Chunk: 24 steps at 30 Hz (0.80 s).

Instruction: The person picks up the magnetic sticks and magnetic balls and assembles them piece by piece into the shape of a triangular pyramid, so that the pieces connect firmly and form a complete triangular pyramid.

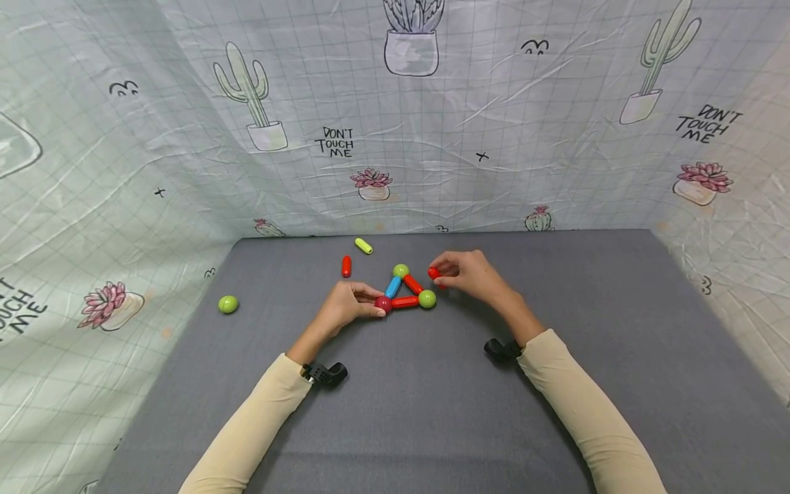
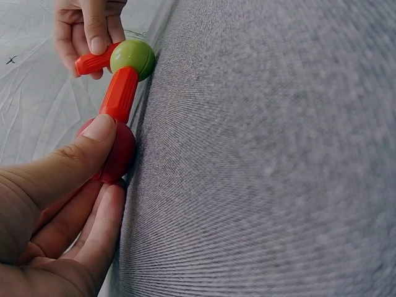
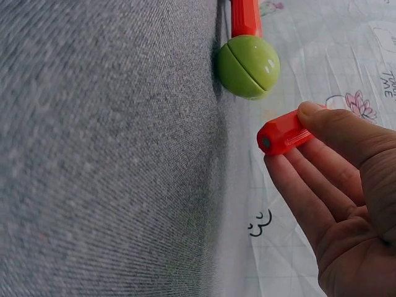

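Note:
A flat triangle of magnetic rods and balls lies on the table. Its corners are a dark red ball, a near green ball and a far green ball; one blue rod and two red rods form its sides, the front one joining the dark red ball to the near green ball. My left hand pinches the dark red ball between thumb and fingers. My right hand holds a loose red rod by thumb and fingertips, its free end a short gap from the near green ball.
Beyond the left hand lie another red rod and a yellow-green rod. A single green ball sits near the left edge of the grey table. Behind it hangs a cactus-print sheet.

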### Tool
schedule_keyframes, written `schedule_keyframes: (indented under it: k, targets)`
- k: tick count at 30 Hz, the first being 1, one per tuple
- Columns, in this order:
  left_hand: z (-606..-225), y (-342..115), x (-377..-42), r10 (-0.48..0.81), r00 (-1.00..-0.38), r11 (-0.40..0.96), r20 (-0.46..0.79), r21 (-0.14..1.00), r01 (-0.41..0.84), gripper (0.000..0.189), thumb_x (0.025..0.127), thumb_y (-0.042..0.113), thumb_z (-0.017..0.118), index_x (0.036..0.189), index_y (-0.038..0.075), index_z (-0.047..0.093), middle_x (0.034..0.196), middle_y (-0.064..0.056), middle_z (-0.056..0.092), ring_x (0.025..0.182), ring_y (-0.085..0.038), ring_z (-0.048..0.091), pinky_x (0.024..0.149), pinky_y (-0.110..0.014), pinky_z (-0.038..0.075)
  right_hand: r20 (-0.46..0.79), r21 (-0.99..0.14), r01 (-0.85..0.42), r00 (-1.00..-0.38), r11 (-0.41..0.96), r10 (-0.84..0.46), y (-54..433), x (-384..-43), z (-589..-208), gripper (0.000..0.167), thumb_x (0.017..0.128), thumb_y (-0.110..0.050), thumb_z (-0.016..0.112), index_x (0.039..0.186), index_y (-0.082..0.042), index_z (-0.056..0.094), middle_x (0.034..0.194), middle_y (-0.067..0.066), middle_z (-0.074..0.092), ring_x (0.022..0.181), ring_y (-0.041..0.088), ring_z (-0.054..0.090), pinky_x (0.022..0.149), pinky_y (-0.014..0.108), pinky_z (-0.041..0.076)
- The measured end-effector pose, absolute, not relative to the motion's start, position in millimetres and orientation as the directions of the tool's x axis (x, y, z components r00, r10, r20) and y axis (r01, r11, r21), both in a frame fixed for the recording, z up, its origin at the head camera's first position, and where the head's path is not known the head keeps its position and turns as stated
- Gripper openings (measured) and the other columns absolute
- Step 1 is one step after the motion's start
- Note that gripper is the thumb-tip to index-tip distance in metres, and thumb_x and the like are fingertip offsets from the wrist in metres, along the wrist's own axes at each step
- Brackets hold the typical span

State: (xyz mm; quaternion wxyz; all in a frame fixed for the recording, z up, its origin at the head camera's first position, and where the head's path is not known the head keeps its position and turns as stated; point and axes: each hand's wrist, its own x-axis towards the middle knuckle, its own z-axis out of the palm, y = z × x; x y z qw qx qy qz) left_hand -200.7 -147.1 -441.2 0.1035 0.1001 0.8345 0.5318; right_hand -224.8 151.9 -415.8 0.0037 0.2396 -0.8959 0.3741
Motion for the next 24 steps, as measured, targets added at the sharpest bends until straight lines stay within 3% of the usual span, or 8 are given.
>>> schedule_keyframes:
  k: [12, 24]
  targets:
    - [-441.2, -147.2, -200.0, 0.268, -0.962, 0.423, -0.057, 0.904, 0.064, 0.036, 0.071, 0.005, 0.093, 0.104, 0.002, 0.080, 0.094, -0.010, 0.078, 0.081, -0.009, 0.072, 0.069, -0.022, 0.056, 0.193, -0.692, -0.424, -0.888, 0.584, -0.417, 149.2, -221.7, -416.4, 0.028, 0.089, -0.015, 0.081, 0.115, -0.008, 0.073, 0.104, 0.006, 0.077, 0.095, 0.019, 0.074, 0.078, 0.035, 0.061]
    - [-439.9, -146.4, -199.5, 0.282, -0.958, 0.406, -0.058, 0.912, 0.064, 0.040, 0.073, 0.002, 0.091, 0.109, -0.004, 0.077, 0.100, -0.019, 0.076, 0.082, -0.010, 0.072, 0.068, -0.020, 0.055, 0.208, -0.691, -0.437, -0.883, 0.576, -0.420, 145.8, -219.9, -411.9, 0.028, 0.088, -0.011, 0.081, 0.114, -0.008, 0.073, 0.104, 0.007, 0.077, 0.096, 0.020, 0.074, 0.081, 0.037, 0.060]
